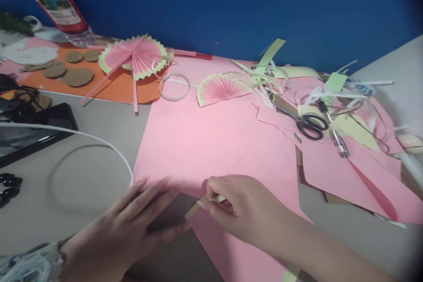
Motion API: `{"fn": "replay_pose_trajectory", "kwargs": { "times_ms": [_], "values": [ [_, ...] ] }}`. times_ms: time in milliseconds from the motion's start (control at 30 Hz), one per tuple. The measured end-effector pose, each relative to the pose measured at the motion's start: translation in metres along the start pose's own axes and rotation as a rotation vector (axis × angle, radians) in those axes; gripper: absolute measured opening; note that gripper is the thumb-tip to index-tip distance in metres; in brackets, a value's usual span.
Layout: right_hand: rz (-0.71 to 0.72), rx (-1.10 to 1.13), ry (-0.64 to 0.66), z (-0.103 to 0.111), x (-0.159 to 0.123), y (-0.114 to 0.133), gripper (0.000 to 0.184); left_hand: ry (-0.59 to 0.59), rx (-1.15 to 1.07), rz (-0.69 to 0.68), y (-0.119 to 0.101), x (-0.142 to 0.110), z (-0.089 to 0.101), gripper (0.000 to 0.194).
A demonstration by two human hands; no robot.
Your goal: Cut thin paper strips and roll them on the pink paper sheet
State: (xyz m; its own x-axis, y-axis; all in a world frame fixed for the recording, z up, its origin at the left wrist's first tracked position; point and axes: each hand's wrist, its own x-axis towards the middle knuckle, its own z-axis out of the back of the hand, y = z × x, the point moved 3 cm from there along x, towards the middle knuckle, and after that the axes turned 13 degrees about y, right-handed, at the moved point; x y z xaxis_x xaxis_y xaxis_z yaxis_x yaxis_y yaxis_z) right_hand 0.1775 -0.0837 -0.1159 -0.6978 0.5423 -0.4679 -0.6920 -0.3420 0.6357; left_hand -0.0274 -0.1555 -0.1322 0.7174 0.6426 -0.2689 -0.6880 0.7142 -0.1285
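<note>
My left hand (132, 229) lies with fingers spread at the lower left, over the grey table and the near left edge of a large pink paper sheet (211, 141). Low in the middle, my right hand (244, 207) pinches a small strip between thumb and fingers. A narrow brown strip (195, 208) sticks out from the fingertips toward my left hand. A pale yellow-green bit (218, 198) shows inside the fingers; whether both are one piece I cannot tell. A pleated pink paper fan (224, 88) with a pale green rim rests beyond my hands.
Pleated paper fans with strips (134, 55) lie on orange paper (115, 90) with cardboard discs (77, 77). Black scissors (310, 125), a marker (335, 134) and paper scraps crowd the right. A bottle (54, 4), phone (39, 132) and white cable (82, 133) are left.
</note>
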Motion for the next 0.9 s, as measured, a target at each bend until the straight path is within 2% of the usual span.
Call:
{"fn": "replay_pose_trajectory", "kwargs": {
  "times_ms": [100,233,300,433,600,800,900],
  "values": [
    [-0.005,-0.029,0.003,-0.001,0.0,0.001,0.02,0.0,0.001,-0.062,-0.005,0.005,-0.003,0.092],
    [-0.036,-0.032,-0.01,0.002,-0.001,0.001,0.022,0.042,-0.083,0.05,-0.006,0.011,-0.006,0.094],
    [-0.075,-0.039,-0.018,0.005,-0.002,0.0,0.022,0.056,-0.107,0.064,-0.007,0.011,-0.007,0.095],
    [-0.144,-0.04,-0.017,0.013,-0.003,-0.005,0.021,0.033,-0.117,0.035,-0.007,0.011,-0.005,0.097],
    [-0.151,-0.043,-0.007,0.016,-0.003,-0.007,0.024,0.036,-0.046,0.016,-0.006,0.012,-0.005,0.103],
    [-0.147,-0.061,0.011,0.017,-0.001,-0.006,0.024,0.138,-0.039,-0.048,-0.004,0.013,0.0,0.099],
    [-0.132,-0.046,0.033,0.018,-0.001,-0.005,0.025,0.137,-0.047,-0.056,-0.003,0.013,0.001,0.1]
  ]
}}
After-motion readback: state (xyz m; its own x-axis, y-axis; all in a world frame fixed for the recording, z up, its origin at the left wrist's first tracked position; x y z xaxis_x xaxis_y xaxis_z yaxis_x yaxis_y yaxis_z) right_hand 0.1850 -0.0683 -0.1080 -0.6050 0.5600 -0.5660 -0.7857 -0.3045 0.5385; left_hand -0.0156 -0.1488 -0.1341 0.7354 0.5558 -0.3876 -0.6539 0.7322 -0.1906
